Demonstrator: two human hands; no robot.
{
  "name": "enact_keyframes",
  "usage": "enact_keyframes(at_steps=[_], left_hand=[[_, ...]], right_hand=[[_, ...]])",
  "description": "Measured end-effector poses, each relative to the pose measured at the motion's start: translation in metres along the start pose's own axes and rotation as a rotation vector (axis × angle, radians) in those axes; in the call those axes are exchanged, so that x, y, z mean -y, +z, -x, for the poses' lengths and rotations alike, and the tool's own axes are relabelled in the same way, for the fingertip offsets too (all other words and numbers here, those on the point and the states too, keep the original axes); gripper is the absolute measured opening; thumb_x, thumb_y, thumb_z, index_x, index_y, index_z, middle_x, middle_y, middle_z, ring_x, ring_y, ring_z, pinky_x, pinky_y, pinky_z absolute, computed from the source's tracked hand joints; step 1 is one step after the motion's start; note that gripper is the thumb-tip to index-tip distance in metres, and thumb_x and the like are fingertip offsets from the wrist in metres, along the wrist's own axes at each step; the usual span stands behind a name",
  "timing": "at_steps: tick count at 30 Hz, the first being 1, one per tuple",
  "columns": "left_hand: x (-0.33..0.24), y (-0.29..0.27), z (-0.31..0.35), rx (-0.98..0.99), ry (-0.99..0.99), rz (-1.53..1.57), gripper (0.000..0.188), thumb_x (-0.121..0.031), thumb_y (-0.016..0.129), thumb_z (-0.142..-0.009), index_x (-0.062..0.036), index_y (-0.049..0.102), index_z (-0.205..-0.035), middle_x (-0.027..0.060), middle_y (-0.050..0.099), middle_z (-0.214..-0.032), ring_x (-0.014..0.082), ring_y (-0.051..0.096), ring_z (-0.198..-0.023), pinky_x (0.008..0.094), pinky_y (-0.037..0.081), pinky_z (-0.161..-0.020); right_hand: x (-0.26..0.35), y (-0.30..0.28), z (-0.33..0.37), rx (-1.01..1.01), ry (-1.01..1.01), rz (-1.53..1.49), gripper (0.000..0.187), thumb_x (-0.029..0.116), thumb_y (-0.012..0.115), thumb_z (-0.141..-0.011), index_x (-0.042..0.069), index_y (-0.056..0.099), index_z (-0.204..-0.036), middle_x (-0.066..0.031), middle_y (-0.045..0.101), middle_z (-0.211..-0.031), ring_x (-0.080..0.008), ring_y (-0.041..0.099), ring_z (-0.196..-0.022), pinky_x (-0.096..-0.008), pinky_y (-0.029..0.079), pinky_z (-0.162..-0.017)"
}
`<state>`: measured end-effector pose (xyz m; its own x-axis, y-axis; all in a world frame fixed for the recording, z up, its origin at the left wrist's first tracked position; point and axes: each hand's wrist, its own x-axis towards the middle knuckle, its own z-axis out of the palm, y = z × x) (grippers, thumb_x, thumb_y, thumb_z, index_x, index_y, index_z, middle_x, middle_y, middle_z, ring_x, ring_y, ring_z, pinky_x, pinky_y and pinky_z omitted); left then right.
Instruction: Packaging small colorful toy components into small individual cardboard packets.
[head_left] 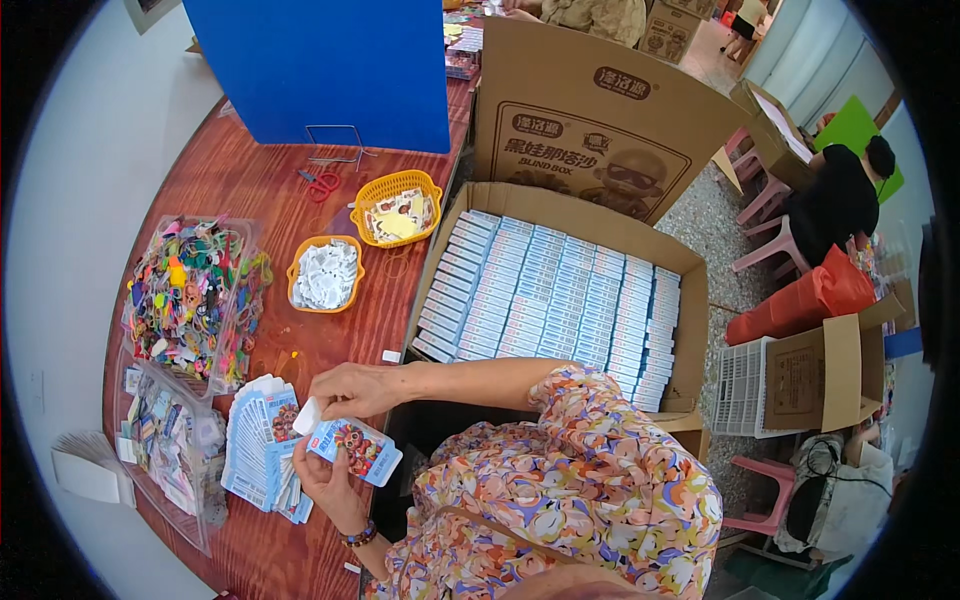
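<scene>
A flat light-blue carton (375, 462) with a cartoon picture is gripped in my left hand (335, 492), its thumb across the front. My right hand (358, 390) is closed at the carton's upper end, its fingertips on a white tab (308, 416). Whether this tab belongs to the carton, I cannot tell. Just left of both hands, a fanned pile of similar flat cartons (250, 450) lies on the reddish wooden table (275, 345). Beyond my right arm, a large cardboard box (690, 262) holds rows of small blue-and-white boxes (560, 290).
Clear bins hold colourful small trinkets (190, 300) and small packets (170, 440). Two yellow baskets (404, 240) (326, 307) contain paper cut-outs and white packets. Red-handled scissors (322, 186), a wire stand (335, 128) and a blue board (320, 70) stand farther off. A person (835, 205) sits at right.
</scene>
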<state>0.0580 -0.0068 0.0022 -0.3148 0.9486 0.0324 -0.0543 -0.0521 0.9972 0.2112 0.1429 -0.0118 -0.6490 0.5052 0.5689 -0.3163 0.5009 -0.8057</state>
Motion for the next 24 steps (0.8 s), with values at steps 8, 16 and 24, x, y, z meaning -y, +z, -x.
enact_keyframes(at_steps=[8, 16, 24], left_hand=[[0.010, -0.006, -0.005, 0.035, 0.012, -0.047, 0.054, 0.014, 0.062, -0.085, -0.0029, 0.045, -0.134, 0.0110, 0.060, -0.114, 0.0155, 0.060, -0.101, 0.0277, 0.050, -0.087], [0.008, -0.003, -0.003, 0.091, 0.022, -0.046, 0.055, 0.013, 0.063, -0.085, -0.0025, 0.045, -0.134, 0.0107, 0.059, -0.116, 0.0160, 0.059, -0.104, 0.0296, 0.049, -0.090], [0.013, -0.007, -0.006, 0.100, -0.008, -0.056, 0.057, 0.012, 0.063, -0.086, -0.0023, 0.043, -0.137, 0.0126, 0.060, -0.119, 0.0171, 0.061, -0.106, 0.0304, 0.050, -0.092]], right_hand=[[0.018, 0.000, -0.003, -0.032, 0.292, -0.005, 0.019, 0.016, 0.067, -0.087, -0.002, 0.061, -0.088, -0.0148, 0.063, -0.083, -0.0308, 0.064, -0.076, -0.0408, 0.046, -0.067], [-0.002, 0.001, -0.016, -0.060, 0.438, -0.156, 0.024, 0.021, 0.072, -0.087, -0.002, 0.065, -0.088, -0.0080, 0.066, -0.075, -0.0141, 0.063, -0.070, -0.0336, 0.049, -0.062], [-0.007, -0.013, -0.022, 0.233, 0.644, -0.274, 0.028, 0.016, 0.073, -0.079, -0.003, 0.073, -0.099, -0.0089, 0.074, -0.087, -0.0155, 0.069, -0.076, -0.0305, 0.052, -0.066]])
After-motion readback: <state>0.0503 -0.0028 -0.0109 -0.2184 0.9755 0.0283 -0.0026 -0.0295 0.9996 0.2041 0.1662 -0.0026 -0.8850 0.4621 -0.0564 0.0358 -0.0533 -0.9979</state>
